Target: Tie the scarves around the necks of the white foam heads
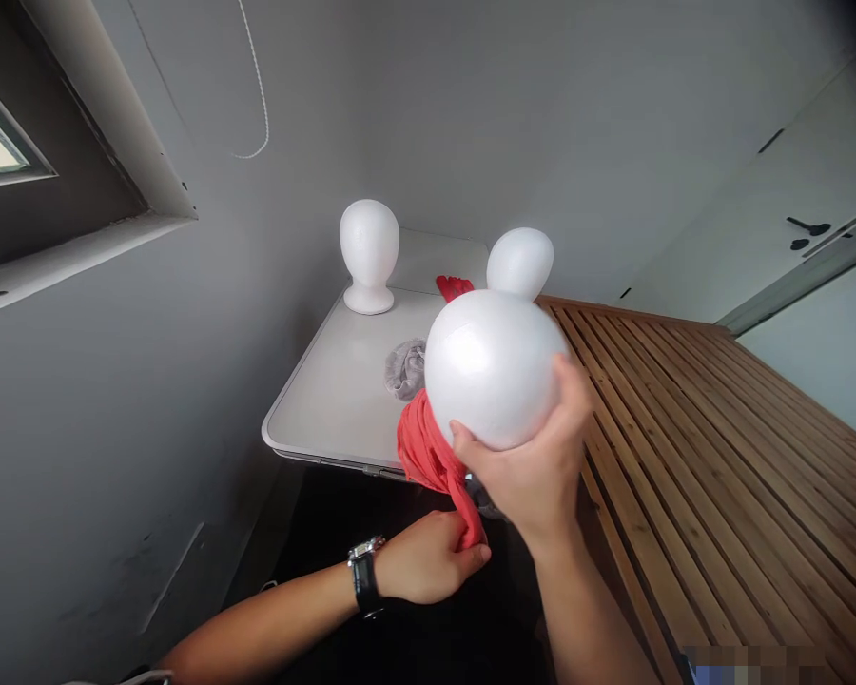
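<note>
My right hand (535, 466) grips a white foam mannequin head (496, 366) from below and holds it up in front of me. A red cloth (428, 452) hangs from under that head. My left hand (428, 557), with a black watch on the wrist, is closed on the cloth's lower end. Two more white foam heads stand on the white table (328, 400): one (369, 252) at the far left, one (520, 262) behind the held head.
A crumpled grey cloth (404, 369) lies on the table, and another red cloth (455, 286) lies farther back. A slatted wooden surface (699, 428) runs along the right. A grey wall and a window ledge (78, 252) are at the left.
</note>
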Motion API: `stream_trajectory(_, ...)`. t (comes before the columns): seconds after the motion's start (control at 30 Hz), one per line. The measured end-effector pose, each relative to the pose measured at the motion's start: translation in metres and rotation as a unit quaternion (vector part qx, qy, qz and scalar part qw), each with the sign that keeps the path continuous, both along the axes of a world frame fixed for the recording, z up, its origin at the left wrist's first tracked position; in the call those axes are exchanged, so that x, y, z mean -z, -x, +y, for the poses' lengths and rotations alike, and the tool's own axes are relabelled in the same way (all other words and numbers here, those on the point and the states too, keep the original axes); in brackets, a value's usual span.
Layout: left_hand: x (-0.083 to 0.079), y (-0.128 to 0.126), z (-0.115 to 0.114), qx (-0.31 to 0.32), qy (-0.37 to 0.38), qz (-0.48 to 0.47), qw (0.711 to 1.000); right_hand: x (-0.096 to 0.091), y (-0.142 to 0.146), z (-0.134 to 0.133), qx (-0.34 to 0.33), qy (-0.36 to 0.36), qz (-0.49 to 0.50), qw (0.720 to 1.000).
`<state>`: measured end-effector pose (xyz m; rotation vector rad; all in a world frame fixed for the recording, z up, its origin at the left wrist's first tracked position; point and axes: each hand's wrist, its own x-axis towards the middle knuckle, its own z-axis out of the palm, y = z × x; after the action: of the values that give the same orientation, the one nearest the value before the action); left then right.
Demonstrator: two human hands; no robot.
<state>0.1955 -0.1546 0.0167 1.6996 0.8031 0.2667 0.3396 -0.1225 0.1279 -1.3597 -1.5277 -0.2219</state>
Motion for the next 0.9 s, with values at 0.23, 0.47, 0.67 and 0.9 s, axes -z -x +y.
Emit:
stream_trajectory(0.23,-0.024,0.043,0.053,-0.013,0.089,-0.035,0.995,-0.044,-0.102,0.044,0.082,-0.107,-0.043,0.99)
stream_trajectory(0.47,-0.092,0.038,0.209,-0.097,-0.304,0.099,0.943,-0.007,-0.158,0.133,0.083,-0.017,0.005,0.996)
stream_trajectory(0.67,-0.091,-0.005,0.314,-0.18,-0.32,0.095,0.925,0.033,-0.156,0.177,0.08,-0.003,-0.004,0.997)
stream_trajectory(0.9,-0.012,0.001,0.311,-0.209,-0.291,0.087,0.93,0.052,-0.156,0.2,0.096,0.024,0.024,0.995)
